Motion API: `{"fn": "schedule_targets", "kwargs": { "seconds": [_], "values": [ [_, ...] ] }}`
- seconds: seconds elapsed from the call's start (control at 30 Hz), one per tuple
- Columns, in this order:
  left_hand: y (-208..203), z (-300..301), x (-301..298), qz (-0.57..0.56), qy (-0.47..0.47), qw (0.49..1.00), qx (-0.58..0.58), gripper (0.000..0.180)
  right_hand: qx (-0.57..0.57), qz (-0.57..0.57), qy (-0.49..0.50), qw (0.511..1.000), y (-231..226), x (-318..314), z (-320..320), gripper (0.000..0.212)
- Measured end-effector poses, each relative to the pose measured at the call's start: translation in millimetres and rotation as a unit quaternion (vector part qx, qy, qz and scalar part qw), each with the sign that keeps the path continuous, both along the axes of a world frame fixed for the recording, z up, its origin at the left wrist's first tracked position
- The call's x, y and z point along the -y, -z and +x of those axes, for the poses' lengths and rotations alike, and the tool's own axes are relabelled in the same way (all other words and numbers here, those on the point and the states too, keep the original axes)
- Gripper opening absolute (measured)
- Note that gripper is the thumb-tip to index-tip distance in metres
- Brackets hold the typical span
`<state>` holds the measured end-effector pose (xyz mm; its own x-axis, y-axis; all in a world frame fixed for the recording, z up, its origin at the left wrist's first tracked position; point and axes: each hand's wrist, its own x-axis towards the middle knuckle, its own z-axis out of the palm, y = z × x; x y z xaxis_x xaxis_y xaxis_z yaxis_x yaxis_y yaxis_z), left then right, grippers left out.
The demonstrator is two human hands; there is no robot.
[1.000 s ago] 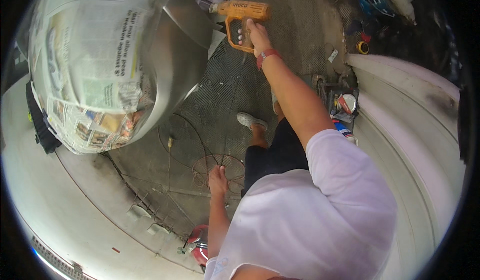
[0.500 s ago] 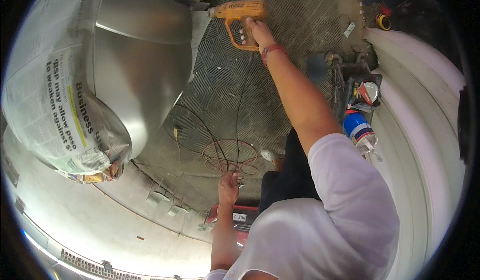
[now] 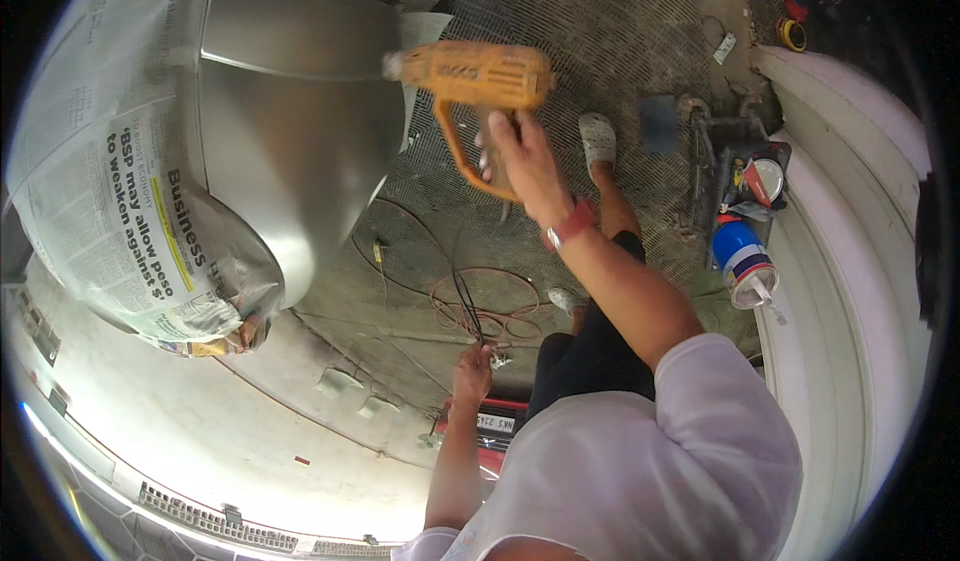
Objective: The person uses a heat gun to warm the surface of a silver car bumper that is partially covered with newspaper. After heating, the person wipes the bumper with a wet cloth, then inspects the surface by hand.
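An orange heat gun (image 3: 490,73) is gripped by its handle in my right hand (image 3: 527,166), fingers wrapped round it. Its nozzle points left, over or near the edge of a silver car body panel (image 3: 300,126); whether it touches cannot be told. Newspaper and clear plastic film (image 3: 120,191) mask the left part of the panel. Lower down, my left hand (image 3: 472,373) is closed on a black cable (image 3: 461,286), held in a loop. The heat gun's lower handle is partly hidden behind my hand.
Coiled reddish hose (image 3: 520,279) lies on the ridged floor mat (image 3: 540,11) near my legs. To the right stands a small dark stand (image 3: 705,176) with a lidded can (image 3: 767,181) and a blue-and-white can (image 3: 741,261) beside it. Pale ribbed panels (image 3: 830,261) line the right side.
My right hand has brought the heat gun lower in the picture, closer to me. My left hand keeps the cable, slightly further right. A foot in a light clog has come into view.
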<state>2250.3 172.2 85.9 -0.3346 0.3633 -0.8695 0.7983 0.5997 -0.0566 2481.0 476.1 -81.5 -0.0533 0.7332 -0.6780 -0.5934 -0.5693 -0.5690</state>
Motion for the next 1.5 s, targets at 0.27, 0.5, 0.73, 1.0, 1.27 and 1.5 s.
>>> {"fn": "schedule_targets", "kwargs": {
  "seconds": [0.27,0.5,0.73,1.0,1.27,1.5],
  "values": [
    [7,-6,2,0.032,-0.019,0.999,0.026,0.043,-0.137,0.211,-0.070,0.965,-106,32,24,0.043],
    [11,-13,11,0.001,-0.007,1.000,0.017,0.042,-0.102,0.076,-0.127,0.984,-23,46,22,0.036],
    [17,-8,23,0.021,-0.015,0.999,0.026,0.039,-0.013,-0.052,-0.114,0.992,98,35,7,0.035],
    [21,-3,46,0.035,0.041,0.997,0.062,0.032,0.117,-0.138,-0.116,0.977,174,19,-30,0.037],
    [19,1,54,0.034,0.019,0.998,0.051,0.035,0.115,-0.088,-0.154,0.977,102,87,-34,0.035],
    [20,-8,52,0.022,-0.032,0.999,0.032,0.037,0.009,0.103,-0.227,0.968,12,152,-3,0.038]
  ]
}}
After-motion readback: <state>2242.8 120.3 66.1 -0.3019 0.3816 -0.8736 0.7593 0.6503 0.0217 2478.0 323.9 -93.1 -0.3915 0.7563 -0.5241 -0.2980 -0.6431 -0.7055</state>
